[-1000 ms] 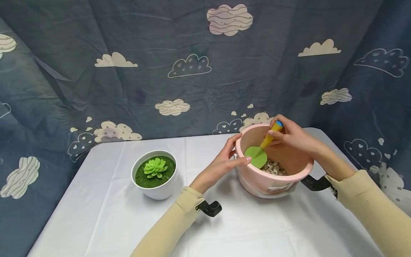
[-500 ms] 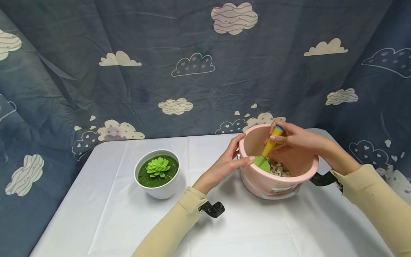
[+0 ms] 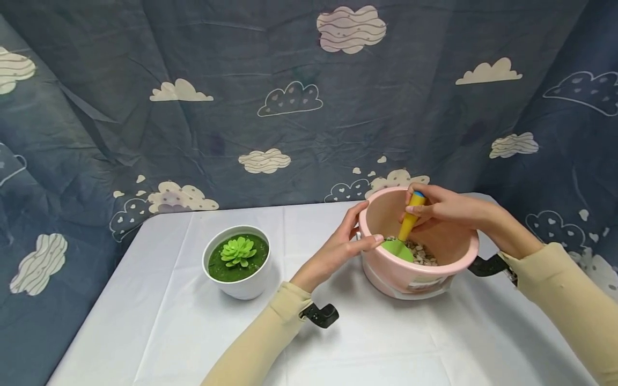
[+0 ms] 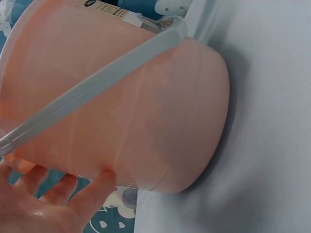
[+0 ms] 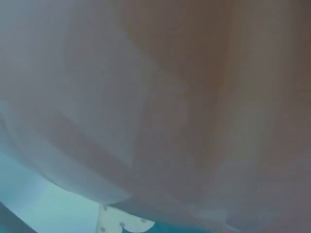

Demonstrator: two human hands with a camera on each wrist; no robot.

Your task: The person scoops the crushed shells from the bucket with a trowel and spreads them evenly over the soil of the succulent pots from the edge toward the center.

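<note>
In the head view a pink bucket (image 3: 401, 276) with a pale handle (image 4: 97, 82) stands on the table at right, pale pebbles (image 3: 424, 254) in its bottom. My left hand (image 3: 335, 249) holds its left side, thumb on the rim and fingers along the outer wall. My right hand (image 3: 441, 206), reaching over the far right rim, grips the yellow handle of a small toy shovel (image 3: 409, 220). The shovel's green blade points down among the pebbles, its lower edge hidden. The right wrist view is filled by a blurred bucket wall (image 5: 146, 121).
A white pot (image 3: 243, 287) with a green succulent (image 3: 237, 251) in dark green filling stands left of the bucket. White cloth covers the table (image 3: 367, 343). A dark cloud-print curtain (image 3: 217, 128) hangs behind and along both sides.
My right hand has lowered the shovel into the bucket, its blade going from above the pebbles down among them, and its handle has tilted more upright. My left hand stays on the bucket.
</note>
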